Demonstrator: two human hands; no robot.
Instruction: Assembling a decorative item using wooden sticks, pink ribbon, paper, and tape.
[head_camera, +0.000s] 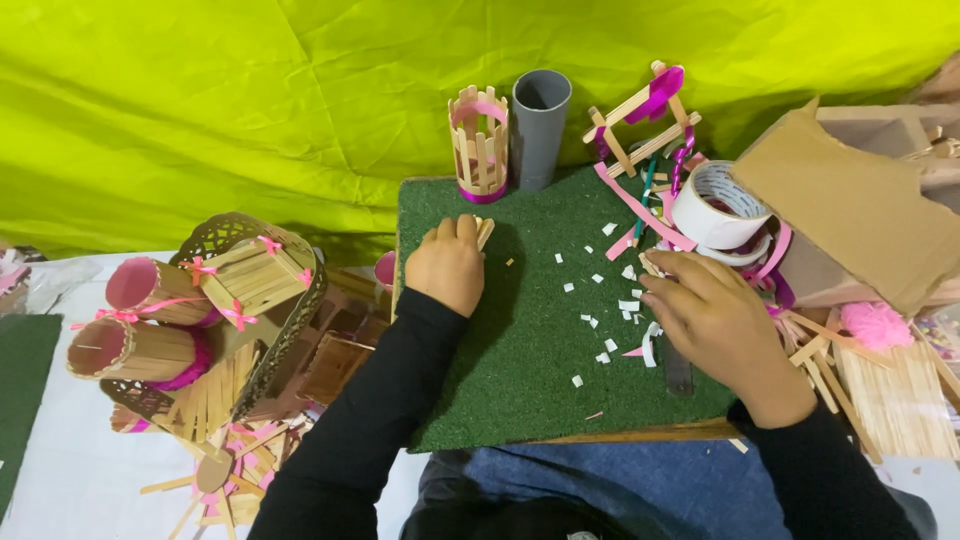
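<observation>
Pressing wooden sticks (484, 232) against the green mat (540, 330), the left hand (447, 262) curls shut around them.
Right hand (715, 315), fingers bent, hides whatever it grips; grey tube (539, 125) beyond the left hand, contents unseen.

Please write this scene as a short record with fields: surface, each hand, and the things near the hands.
surface: green mat board resting on the person's lap
left hand: closed over wooden craft sticks on the mat
right hand: fingers down on the mat's right edge, among white paper bits
behind the mat: stick holder with pink ribbon, grey tube
right side: white tape roll, cardboard box
left side: finished stick holders
</observation>
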